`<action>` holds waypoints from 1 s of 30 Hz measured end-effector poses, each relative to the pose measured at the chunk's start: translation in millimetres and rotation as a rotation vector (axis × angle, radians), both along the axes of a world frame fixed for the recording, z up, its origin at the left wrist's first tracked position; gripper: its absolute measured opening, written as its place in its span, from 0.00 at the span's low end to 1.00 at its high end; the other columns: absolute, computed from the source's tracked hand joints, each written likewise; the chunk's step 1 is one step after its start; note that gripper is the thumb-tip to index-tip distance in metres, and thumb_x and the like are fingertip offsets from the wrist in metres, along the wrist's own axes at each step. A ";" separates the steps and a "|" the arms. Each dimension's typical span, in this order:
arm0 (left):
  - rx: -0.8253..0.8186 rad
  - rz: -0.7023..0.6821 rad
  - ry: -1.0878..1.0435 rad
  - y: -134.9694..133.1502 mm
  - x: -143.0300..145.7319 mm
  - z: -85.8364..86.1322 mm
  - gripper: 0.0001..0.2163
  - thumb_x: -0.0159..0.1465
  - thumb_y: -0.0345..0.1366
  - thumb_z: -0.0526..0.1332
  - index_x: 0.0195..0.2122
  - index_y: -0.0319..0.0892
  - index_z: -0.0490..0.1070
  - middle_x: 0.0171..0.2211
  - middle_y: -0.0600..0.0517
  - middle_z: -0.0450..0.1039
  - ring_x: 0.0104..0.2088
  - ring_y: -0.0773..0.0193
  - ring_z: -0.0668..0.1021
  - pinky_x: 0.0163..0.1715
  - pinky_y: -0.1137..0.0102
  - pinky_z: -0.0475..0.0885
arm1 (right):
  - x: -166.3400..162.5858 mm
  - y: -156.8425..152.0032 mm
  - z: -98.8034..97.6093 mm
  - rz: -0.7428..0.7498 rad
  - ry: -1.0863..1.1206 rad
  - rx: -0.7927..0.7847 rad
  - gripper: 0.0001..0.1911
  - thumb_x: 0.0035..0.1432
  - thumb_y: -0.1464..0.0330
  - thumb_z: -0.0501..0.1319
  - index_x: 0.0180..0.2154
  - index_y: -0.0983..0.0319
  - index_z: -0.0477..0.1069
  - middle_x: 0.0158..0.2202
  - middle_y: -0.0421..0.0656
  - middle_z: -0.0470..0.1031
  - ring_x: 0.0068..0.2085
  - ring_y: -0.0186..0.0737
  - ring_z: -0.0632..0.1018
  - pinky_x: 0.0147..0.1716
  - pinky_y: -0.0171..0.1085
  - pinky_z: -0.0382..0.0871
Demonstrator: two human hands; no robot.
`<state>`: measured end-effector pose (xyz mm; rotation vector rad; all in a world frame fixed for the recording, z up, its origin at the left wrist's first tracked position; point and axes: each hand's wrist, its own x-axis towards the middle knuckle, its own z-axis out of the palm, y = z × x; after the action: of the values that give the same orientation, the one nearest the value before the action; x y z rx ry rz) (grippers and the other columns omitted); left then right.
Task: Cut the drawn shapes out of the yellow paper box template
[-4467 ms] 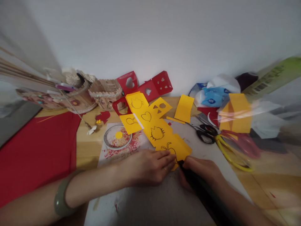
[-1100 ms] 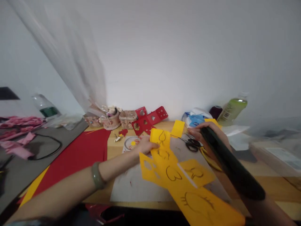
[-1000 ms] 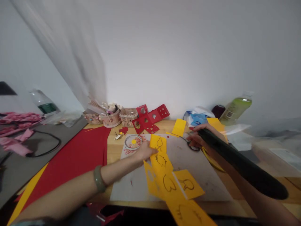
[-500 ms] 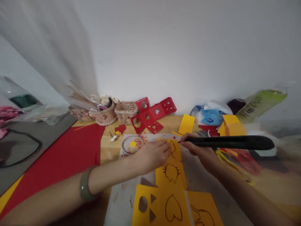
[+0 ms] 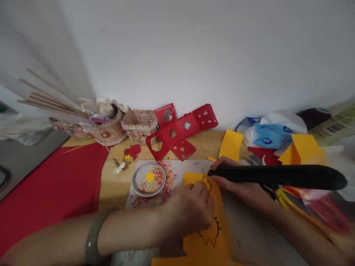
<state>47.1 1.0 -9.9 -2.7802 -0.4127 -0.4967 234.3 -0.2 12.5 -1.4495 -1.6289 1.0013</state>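
Yellow sheet (image 5: pixel 205 253): turned about, now toward 5 o'clock on my desk (image 5: pixel 113 188)
Left hand (image 5: pixel 191 210): curled over it; pinching or pressing, I can't tell
Right hand (image 5: pixel 244 192): clamped on my black tool (image 5: pixel 277 176)
Leaf outline (image 5: pixel 207 181): tool tip newly beside it; the turn, I judge, eases reach

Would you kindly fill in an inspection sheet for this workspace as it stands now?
Surface: wooden table with a pale sheet speckled red and yellow.
Work items: drawn-on yellow paper; black pen-like tool.
Clutter: red cut-out paper, round rimmed dish or lid, decorated tubs, yellow scissor handle.
Grip: left hand rests on the yellow paper; right hand holds the black pen-like tool, tip contact unclear.
Cables: dark curved strand at the left edge, possibly a cable.
Surroundings: pale wall behind; blue-and-white packet at right.
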 end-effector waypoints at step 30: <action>-0.002 0.020 -0.165 7.0 0.4 8.9 0.11 0.60 0.25 0.52 0.34 0.31 0.74 0.32 0.39 0.78 0.25 0.59 0.77 0.14 0.72 0.68 | 1.5 4.1 -6.6 0.019 -0.174 0.133 0.02 0.53 0.66 0.62 0.29 0.54 0.69 0.23 0.36 0.74 0.22 0.36 0.74 0.20 0.34 0.69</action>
<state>47.5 8.0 -1.1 -2.7439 -0.4773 -0.7245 235.8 3.8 5.9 -1.4666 -1.8005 0.7791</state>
